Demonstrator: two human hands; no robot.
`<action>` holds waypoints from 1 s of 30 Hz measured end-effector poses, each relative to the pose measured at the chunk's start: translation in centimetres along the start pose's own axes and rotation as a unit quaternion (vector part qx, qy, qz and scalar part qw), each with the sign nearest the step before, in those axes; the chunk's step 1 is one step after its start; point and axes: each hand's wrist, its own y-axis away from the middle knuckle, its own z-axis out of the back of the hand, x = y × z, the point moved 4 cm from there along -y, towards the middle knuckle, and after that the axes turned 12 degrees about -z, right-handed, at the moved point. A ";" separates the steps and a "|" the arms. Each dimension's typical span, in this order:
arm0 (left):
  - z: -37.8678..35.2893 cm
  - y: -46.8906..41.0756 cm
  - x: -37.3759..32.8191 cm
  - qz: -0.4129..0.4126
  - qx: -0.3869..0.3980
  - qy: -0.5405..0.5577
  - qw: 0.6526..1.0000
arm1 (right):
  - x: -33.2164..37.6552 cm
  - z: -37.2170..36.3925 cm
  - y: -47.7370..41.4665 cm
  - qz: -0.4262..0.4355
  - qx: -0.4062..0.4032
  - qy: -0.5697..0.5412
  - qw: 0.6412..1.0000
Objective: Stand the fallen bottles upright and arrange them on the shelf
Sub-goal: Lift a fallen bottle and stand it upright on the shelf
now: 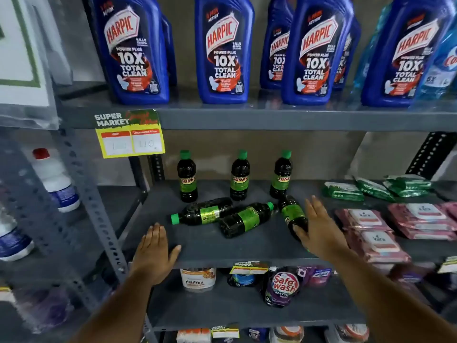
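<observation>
Three dark bottles with green caps and green labels stand upright at the back of the grey middle shelf (197, 241): left one (187, 178), middle one (239, 178), right one (281, 177). Three more lie on their sides in front: a left fallen bottle (202, 211) with its cap pointing left, a middle fallen bottle (244, 219) with its cap to the right, and a right fallen bottle (293, 216). My right hand (319, 229) lies against the right fallen bottle's lower end, thumb touching it, fingers spread. My left hand (155, 251) rests flat and open at the shelf's front edge.
Large blue cleaner bottles (222, 50) line the shelf above, with a yellow price tag (131, 137) hanging below its edge. Green packets (343, 191) and pink wipe packs (371, 231) lie to the right. Detergent pouches (282, 285) sit on the shelf beneath. White bottles (54, 179) stand on the rack at left.
</observation>
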 end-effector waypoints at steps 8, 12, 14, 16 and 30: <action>-0.5 -0.5 0.5 0.005 0.004 -0.013 1.000 | -0.7 -4.0 -0.3 -0.123 0.088 -0.044 0.988; -0.5 -0.7 1.0 -0.001 0.009 -0.031 0.999 | -0.6 -4.9 0.0 -0.137 0.071 -0.082 0.985; -0.5 -0.6 1.0 0.002 0.004 -0.036 0.999 | -0.6 -4.9 0.1 -0.134 0.062 -0.086 0.985; -0.5 -0.6 0.9 0.008 0.007 -0.043 0.999 | -0.6 -4.8 0.0 -0.130 0.069 -0.068 0.987; 0.0 -0.4 0.6 0.010 0.002 -0.053 0.999 | 6.3 3.9 -8.6 -0.087 0.220 0.176 0.956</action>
